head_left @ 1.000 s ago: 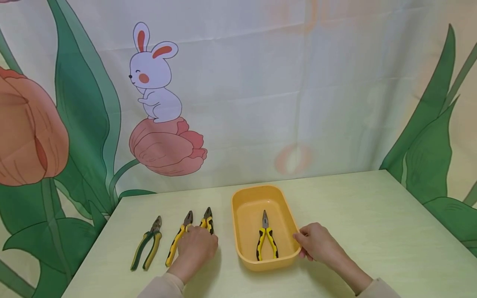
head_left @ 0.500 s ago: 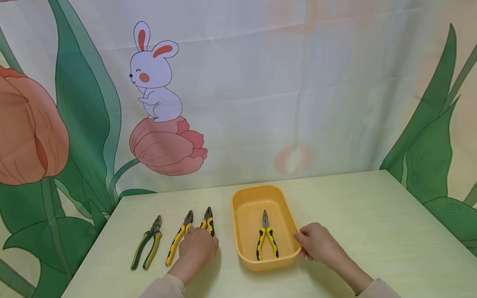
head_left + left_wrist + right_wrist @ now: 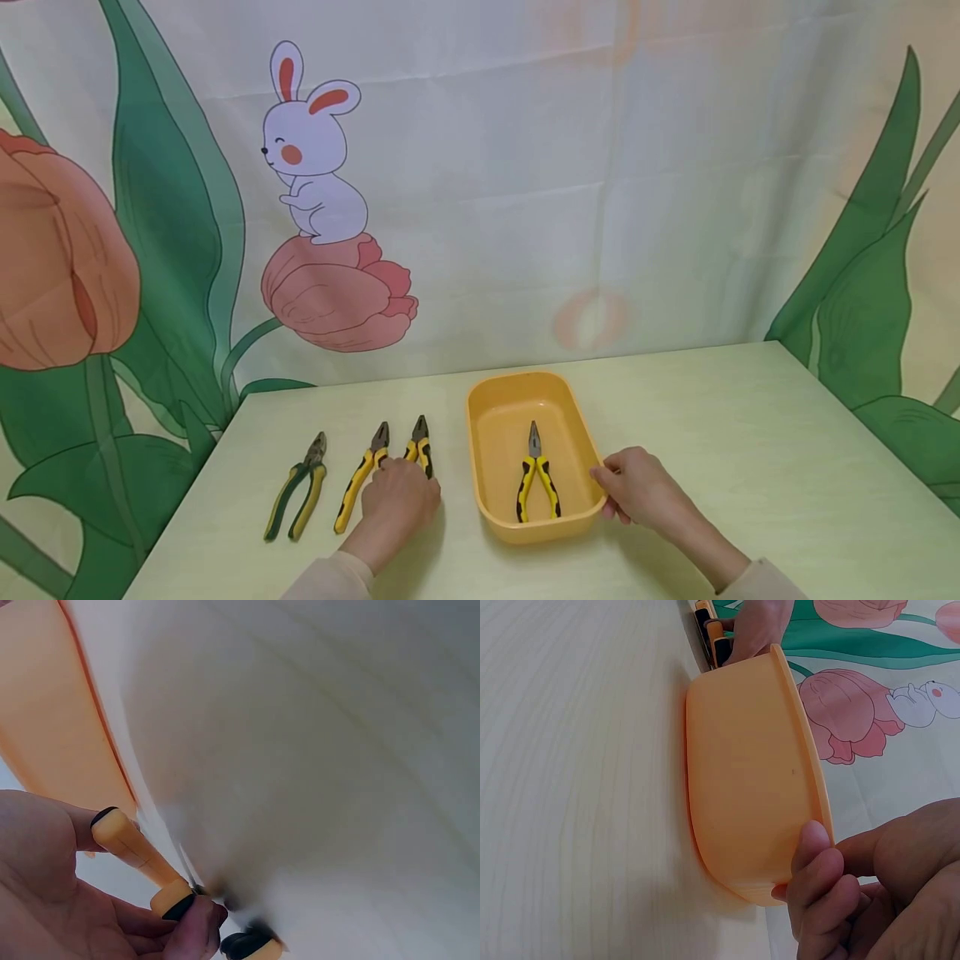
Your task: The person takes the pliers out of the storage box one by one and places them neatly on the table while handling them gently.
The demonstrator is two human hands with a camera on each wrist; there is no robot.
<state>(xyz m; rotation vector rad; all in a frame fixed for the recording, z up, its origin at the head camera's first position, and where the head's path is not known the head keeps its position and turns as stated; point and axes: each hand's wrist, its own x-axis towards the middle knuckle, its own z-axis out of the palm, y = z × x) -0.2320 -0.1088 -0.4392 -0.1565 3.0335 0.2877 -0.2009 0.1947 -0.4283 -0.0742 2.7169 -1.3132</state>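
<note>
My left hand point(image 3: 401, 500) grips the yellow-and-black handles of a pair of pliers point(image 3: 420, 429), whose dark jaws point away from me. Close up in the left wrist view, thumb and fingers curl round one handle point(image 3: 135, 846). Just left of that hand lie combination pliers point(image 3: 354, 492) with yellow-and-black grips, partly covered by it. My right hand point(image 3: 645, 492) pinches the right rim of a yellow plastic tray point(image 3: 483, 467), thumb on the inner side and fingers outside. Inside the tray are long-nose pliers point(image 3: 535, 471) with yellow-and-black handles.
Farther left on the pale table point(image 3: 712, 417) lie pliers with green-and-yellow handles point(image 3: 296, 492). A fabric backdrop point(image 3: 495, 208) printed with a rabbit and tulips hangs behind the table's back edge.
</note>
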